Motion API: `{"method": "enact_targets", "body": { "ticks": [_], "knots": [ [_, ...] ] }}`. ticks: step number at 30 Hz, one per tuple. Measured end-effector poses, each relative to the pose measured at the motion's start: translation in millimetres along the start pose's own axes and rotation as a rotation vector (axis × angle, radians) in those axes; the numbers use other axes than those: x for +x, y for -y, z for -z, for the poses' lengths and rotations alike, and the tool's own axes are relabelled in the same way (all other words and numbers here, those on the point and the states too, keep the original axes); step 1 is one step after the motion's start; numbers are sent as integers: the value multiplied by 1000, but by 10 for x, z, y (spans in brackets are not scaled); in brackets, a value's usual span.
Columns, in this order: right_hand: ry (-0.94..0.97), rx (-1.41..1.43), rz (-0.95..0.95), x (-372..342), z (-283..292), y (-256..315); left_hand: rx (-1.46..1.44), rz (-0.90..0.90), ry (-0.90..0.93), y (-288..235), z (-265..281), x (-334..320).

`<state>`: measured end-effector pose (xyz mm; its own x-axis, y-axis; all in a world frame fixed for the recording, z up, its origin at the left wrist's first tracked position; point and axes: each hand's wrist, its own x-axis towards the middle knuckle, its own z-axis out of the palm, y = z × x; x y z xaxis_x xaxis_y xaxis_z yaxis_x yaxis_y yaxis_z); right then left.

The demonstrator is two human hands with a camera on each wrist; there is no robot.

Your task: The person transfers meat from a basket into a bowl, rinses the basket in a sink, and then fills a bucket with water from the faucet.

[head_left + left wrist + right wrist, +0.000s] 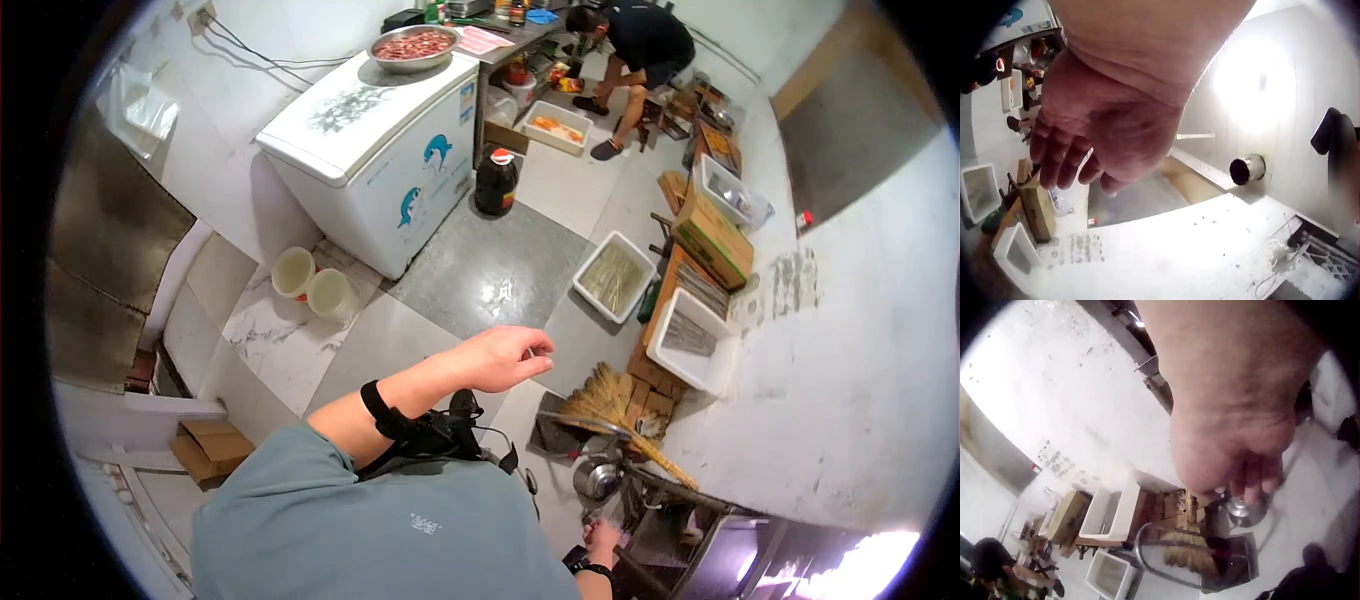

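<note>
My left hand is held out in front of my body above the tiled floor, its fingers loosely bent. In the left wrist view its palm and relaxed fingers show nothing in them. Low at my right side hangs my right hand, close to a shiny metal pot-like vessel. Seen from the right wrist, the fingers curl loosely and overlap that vessel, which stands beyond them; no held thing shows. A straw broom and a dark dustpan lie just ahead of this hand.
A white chest freezer bears a metal bowl of meat. Two pale buckets and a dark jug stand on the floor. White bins with skewers line the right side. Another person bends near the back.
</note>
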<state>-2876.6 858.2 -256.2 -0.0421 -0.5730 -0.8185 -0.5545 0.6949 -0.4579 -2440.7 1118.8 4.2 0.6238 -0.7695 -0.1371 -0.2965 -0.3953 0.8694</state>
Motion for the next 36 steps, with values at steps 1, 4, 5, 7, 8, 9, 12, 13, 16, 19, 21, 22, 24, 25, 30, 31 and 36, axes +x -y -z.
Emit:
{"method": "enact_targets", "body": {
  "ticks": [1,4,5,7,8,9,12,13,16,19,21,22,24,25,30,31,36],
  "knots": [
    [15,64,-6,95,-121,9,-1,4,-12,67,159,28],
    [-42,-80,32,-140,-553,455,-52,13,-94,314,576,79],
    [13,-88,85,-218,-654,618,-83,70,-117,400,678,86],
    [14,-110,112,-130,-808,874,-126,133,-153,582,836,96],
    [18,-118,131,-24,-890,1022,-157,149,-191,687,891,101],
    [101,-223,161,329,-871,1081,-185,165,-230,777,966,106],
    [137,-323,206,528,-1276,1530,-207,206,-315,977,1190,140],
    [149,-296,254,605,-1432,1634,-207,212,-313,1003,1289,170],
    [125,-411,317,894,-2048,1941,-157,292,-336,1007,1635,319],
    [218,-477,275,1201,-2591,2292,-180,323,-458,1047,1857,587],
    [303,-402,221,1343,-2928,2594,-155,364,-475,1006,2010,830],
    [381,-329,164,1402,-3105,2750,-135,406,-490,986,2085,965],
    [371,-468,319,1609,-3460,3031,-135,434,-509,965,2229,1244],
    [439,-600,518,2183,-3558,3048,-103,437,-531,948,2297,1383],
    [497,-996,1090,2750,-4315,4031,-60,485,-552,886,2627,2068],
    [481,-907,898,2451,-4467,4274,-53,471,-552,878,2676,2171],
    [316,-523,497,1259,-5091,5098,-58,489,-544,1014,2918,2596]
  ]
}}
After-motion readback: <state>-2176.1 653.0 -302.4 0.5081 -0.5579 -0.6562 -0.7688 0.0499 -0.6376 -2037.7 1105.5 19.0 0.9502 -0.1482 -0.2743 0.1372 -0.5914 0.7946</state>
